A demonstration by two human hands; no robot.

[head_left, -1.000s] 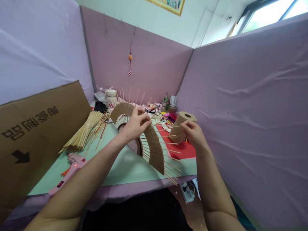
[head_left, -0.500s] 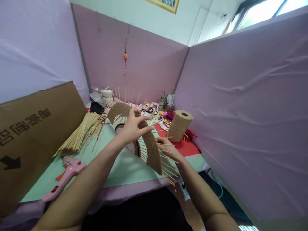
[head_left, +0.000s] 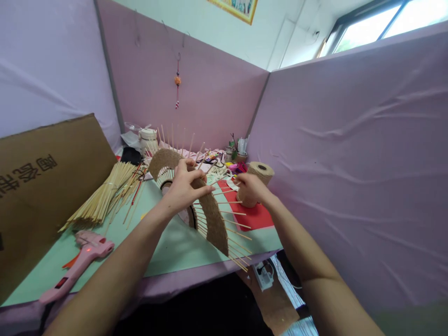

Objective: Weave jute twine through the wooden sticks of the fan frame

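At the far left of the frame one brown cardboard panel with black lettering [head_left: 49, 186] leaned upright, perhaps as a screen. Lower left, one pink plastic glue gun [head_left: 86, 256] lay with its red light on, seemingly parked within easy reach. Just above it rested one bundle of pale wooden sticks [head_left: 100, 196], tied round the middle, presumably to keep them together; they overlapped too much to count. At upper middle one orange-beaded pendant [head_left: 178, 81] hung from a hook, likely out of the way. In the centre, the left hand [head_left: 187, 182] gripped the upper edge of one brown woven fan-shaped piece [head_left: 215, 224], thumb on the near face and fingers over the top, apparently to steady it tilted above the table; its many radiating sticks could not be counted surely. Right of centre, the right hand [head_left: 252, 186] had curled fingers; whether they pinched a strand, I could not tell. It overlapped one brown twine spool [head_left: 262, 171], which stood on end by one red flat sheet [head_left: 259, 217], probably to unwind freely.
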